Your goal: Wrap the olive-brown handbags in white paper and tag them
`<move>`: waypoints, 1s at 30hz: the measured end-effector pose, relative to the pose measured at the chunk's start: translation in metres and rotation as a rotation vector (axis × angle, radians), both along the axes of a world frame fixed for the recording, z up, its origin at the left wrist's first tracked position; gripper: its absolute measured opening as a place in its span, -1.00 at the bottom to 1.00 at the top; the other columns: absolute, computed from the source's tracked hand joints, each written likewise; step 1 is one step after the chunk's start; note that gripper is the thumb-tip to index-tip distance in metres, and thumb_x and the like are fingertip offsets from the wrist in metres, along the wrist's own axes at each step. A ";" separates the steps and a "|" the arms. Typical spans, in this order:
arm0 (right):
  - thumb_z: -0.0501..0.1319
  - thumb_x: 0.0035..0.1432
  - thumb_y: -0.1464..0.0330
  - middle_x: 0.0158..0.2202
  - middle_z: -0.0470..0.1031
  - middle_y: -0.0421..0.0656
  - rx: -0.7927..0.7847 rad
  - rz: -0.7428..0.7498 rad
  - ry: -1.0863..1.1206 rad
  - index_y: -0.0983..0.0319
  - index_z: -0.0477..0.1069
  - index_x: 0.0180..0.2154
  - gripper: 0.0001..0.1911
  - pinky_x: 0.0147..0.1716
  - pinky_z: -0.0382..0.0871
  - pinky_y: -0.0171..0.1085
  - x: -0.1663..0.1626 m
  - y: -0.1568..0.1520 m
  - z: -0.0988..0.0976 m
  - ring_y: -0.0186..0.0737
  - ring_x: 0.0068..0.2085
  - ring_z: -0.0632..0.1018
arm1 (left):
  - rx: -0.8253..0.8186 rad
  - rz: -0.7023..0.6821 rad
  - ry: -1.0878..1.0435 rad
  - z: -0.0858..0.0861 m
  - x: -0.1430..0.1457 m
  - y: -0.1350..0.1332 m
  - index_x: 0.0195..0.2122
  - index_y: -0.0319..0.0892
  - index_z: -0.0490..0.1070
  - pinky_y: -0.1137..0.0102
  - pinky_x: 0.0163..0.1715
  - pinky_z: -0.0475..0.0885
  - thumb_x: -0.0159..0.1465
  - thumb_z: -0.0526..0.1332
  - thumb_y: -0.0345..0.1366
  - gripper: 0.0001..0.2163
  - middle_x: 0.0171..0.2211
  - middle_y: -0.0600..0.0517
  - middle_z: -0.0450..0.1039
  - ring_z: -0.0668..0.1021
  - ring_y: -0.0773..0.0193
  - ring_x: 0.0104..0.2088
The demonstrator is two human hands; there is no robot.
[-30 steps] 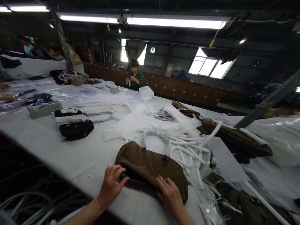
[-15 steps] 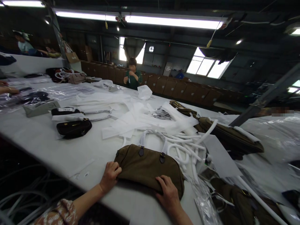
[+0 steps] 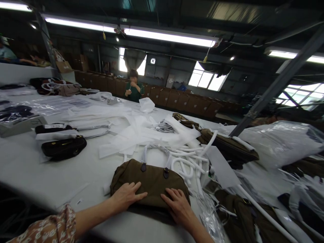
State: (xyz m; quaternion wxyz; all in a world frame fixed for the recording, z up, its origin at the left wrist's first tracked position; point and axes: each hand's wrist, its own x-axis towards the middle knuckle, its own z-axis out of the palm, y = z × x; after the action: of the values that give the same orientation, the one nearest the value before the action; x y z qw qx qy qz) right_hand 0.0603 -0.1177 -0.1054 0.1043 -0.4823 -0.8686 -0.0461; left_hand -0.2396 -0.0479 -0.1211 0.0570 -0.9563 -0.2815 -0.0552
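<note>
An olive-brown handbag (image 3: 152, 182) lies on the white table (image 3: 101, 175) right in front of me. Its handle (image 3: 157, 148) is wrapped in pale material and points away, joined to the bag by dark leather tabs. My left hand (image 3: 128, 195) rests on the left part of the bag, fingers stretched and thumb apart. On the right part lies my right hand (image 3: 178, 204), its fingers spread over the fabric. Both press on the bag without gripping it. Just beyond the bag is a heap of white foam tubes (image 3: 189, 162).
White sheets (image 3: 136, 128) cover the table's middle. Small black bags (image 3: 63, 146) lie left. More olive bags (image 3: 225, 145) are at right, with clear plastic wrapping (image 3: 210, 219) nearby. A slanted metal post (image 3: 275, 84) rises at right. A person (image 3: 134, 87) is across the table.
My left hand has let go of the bag's left edge and moved right onto its face, fingers now spread. My right hand stays on the bag. The view has turned to the right.
</note>
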 end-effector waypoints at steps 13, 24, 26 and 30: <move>0.20 0.10 0.43 0.28 0.17 -0.12 0.020 -0.111 -0.048 0.01 0.02 0.29 -0.25 0.14 0.20 0.05 0.007 -0.021 -0.046 -0.03 0.25 0.24 | -0.202 -0.013 -0.053 0.010 0.017 -0.006 0.13 -0.01 0.31 -0.13 0.04 0.22 0.16 0.14 0.20 -0.41 0.23 -0.26 0.15 0.34 -0.21 0.11; 0.19 0.10 0.03 0.29 0.11 0.11 0.203 0.021 0.028 0.18 0.16 0.23 -0.27 0.18 0.00 0.25 -0.033 -0.060 -0.033 0.18 0.28 0.15 | -0.368 -0.137 0.130 -0.010 0.037 0.008 0.34 0.06 -0.26 -0.35 0.07 -0.02 0.10 0.30 0.07 -0.09 0.34 -0.33 -0.18 0.08 -0.39 0.26; 0.21 0.14 0.15 0.22 0.27 0.01 0.374 0.134 -0.002 0.07 0.24 0.17 -0.44 0.21 -0.02 0.18 -0.052 -0.078 -0.054 0.06 0.24 0.26 | -0.348 -0.135 0.140 -0.012 0.039 0.006 0.35 0.05 -0.28 -0.33 0.06 0.01 0.13 0.30 -0.01 -0.10 0.33 -0.35 -0.15 0.09 -0.40 0.25; 0.21 0.17 0.35 -0.03 0.53 -0.11 0.521 0.095 0.057 0.07 0.40 -0.05 -0.72 0.16 0.15 0.10 -0.076 -0.087 -0.107 -0.11 0.01 0.51 | -0.290 -0.120 0.181 -0.015 0.047 0.001 0.35 0.04 -0.30 -0.33 0.04 0.06 0.07 0.37 -0.22 -0.04 0.32 -0.39 -0.12 0.11 -0.44 0.24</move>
State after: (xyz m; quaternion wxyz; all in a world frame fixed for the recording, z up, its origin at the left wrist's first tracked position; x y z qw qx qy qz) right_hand -0.0161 -0.2046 -0.2128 0.2512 -0.3990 -0.8457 -0.2498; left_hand -0.1928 -0.0464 -0.1362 -0.0598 -0.9706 -0.2227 0.0691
